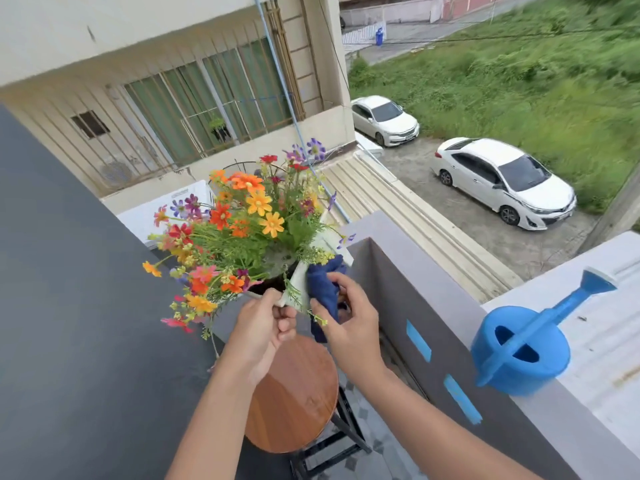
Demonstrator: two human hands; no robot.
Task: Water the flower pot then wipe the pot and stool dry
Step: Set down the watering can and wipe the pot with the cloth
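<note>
flower pot [298, 285], pinched by the left hand [258, 327], is best steadied while wiped with the cloth [323, 289] gripped by the right hand [349, 318].

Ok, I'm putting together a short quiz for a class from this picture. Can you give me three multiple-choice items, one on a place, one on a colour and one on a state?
1. Where does the watering can stand?
A. On the floor
B. On top of the balcony wall
C. Hanging from window bars

2. What colour is the cloth?
A. Dark blue
B. White
C. Red

3. What is the right hand doing?
A. Hanging open and empty
B. Gripping the cloth against the flower pot
C. Holding the watering can

Answers:
1. B: the can sits on the wall's flat top, at the right of the view.
2. A: the cloth is dark blue and stands out against the white pot.
3. B: the fingers are curled round the cloth at the pot's side.
</note>
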